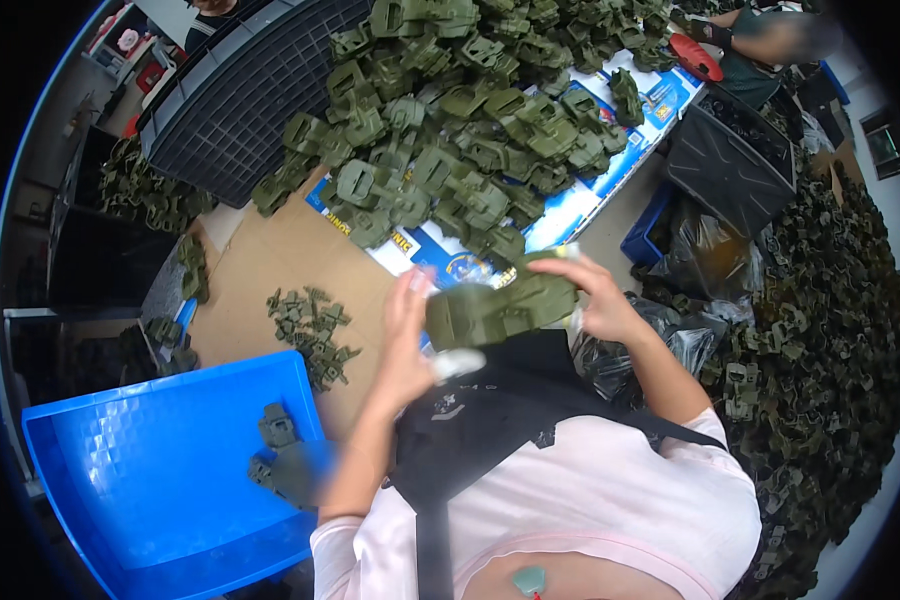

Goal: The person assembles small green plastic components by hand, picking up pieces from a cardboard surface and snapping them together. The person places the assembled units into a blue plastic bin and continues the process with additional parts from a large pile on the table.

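Heaps of olive-green moulded parts crowded the workroom, with the largest mound point(820, 380) filling the right side. Ahead, a loose pile of similar parts point(450, 150) covered the far half of a brown desk point(245, 270), partly over a blue printed sheet point(575, 225). A black crate point(240, 110) stood at the pile's left, and a small cluster of thin green pieces point(315, 330) lay nearer the person. At lower left, a blue bin point(150, 460) contained a few green pieces point(277, 425) near its right wall.

In front of the person's dark apron point(510, 420), one chunky green part point(500, 310) was held up between two hands. The left hand point(400, 340) stood upright at its left end, fingers nearly straight; blur hid how firmly they pressed. The right hand point(602, 300) was half curled, fingers over the part's far right edge. Something white by the left palm point(458, 362) was too blurred to name.

A slip seemed the likeliest trouble: with the part supported mainly at its ends, a relaxed finger could have dropped it onto the apron. The left forearm, beside the bin's rim, might have bumped it.
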Available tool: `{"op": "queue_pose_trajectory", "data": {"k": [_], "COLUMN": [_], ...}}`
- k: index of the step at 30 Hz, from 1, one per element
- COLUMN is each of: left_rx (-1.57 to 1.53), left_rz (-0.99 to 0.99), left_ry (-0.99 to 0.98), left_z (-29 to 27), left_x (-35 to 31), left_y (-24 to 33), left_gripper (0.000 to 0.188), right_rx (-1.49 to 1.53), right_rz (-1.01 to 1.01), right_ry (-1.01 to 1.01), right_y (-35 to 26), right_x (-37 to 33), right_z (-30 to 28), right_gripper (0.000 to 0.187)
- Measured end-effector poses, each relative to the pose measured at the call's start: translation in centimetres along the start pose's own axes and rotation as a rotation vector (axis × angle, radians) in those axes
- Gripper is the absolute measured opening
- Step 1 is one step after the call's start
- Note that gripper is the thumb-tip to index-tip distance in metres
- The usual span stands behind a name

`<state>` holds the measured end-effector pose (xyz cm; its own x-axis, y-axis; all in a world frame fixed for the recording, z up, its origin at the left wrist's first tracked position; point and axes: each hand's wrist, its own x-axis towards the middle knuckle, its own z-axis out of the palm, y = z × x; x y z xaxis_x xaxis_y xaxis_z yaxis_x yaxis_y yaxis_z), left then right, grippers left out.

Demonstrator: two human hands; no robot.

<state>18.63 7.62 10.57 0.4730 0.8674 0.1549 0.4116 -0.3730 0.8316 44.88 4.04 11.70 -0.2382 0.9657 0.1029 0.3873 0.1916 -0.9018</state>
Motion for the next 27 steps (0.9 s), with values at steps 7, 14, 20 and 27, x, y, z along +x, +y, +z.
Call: {"op": "queue_pose_trajectory", "data": {"k": [7, 14, 20, 27], "left_rx": [-0.266, -0.107, 0.309, 0.503], "left_rz": [0.072, 0.157, -0.341, -1.055], "left_ry": [-0.182, 0.078, 0.74, 1.361], "left_z": [0.5, -0.5, -5.7, -9.2], "left_x": [-0.4, 2.9, -10.2, -33.4], "left_y": [-2.1, -1.3, -7.3, -10.6], "left_gripper": [0.077, 0.098, 0.062, 0.063], "right_rx": [0.208, -0.015, 0.032, -0.928], "right_rz": [0.048, -0.073, 0.057, -0.442], "right_ry": [0.094, 0.681, 1.001, 0.832], "right_y": [2.3, 6.0, 30.5, 19.9], "right_x": [-0.8, 4.5, 12.0, 18.5], "right_z": [-1.7, -5.9, -19.5, -13.5], "right_gripper": [0.056, 0.035, 0.05, 0.049]}}
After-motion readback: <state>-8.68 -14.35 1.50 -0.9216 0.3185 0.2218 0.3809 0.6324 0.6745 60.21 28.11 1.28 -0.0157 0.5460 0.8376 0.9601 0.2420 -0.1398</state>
